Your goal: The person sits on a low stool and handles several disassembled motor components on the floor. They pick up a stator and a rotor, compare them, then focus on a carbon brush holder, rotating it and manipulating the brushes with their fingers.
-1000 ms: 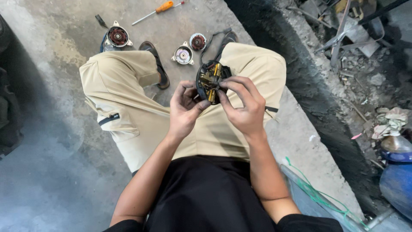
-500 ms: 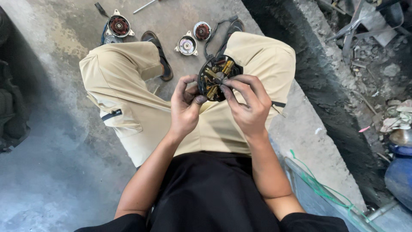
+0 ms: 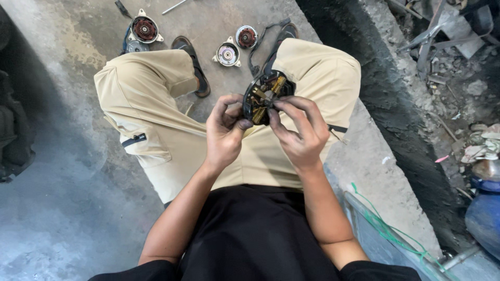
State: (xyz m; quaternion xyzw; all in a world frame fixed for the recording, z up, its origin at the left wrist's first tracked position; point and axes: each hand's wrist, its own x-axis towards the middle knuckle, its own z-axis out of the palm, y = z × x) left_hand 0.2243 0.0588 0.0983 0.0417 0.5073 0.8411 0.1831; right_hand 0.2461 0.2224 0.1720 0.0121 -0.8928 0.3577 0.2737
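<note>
Seated cross-legged on the concrete floor point(image 3: 67, 218), in beige trousers point(image 3: 151, 112); both hands raised over the lap, closed around a round black motor part with brass-coloured windings point(image 3: 264, 95). Left hand point(image 3: 225, 136) curled on the part's near-left rim, thumb and fingertips darkened with grime; right hand point(image 3: 299, 132) pinching at the brass pieces in the middle with thumb and forefinger, the remaining fingers cupped beneath. Part held just above the right knee, tilted towards the face.

Judged as a fine-work stage: picking at or seating something among the windings; exactly what sits between the fingertips too small to tell. Next move likely calling for a steady left-hand hold and a small, precise pull or push from the right, without bending the brass pieces.

Beyond the knees on the floor: a round housing with a reddish core point(image 3: 145, 29); a pale end cap point(image 3: 227, 54); a smaller round reddish piece point(image 3: 246, 36); a sandal point(image 3: 194, 65) near the left shin.
</note>
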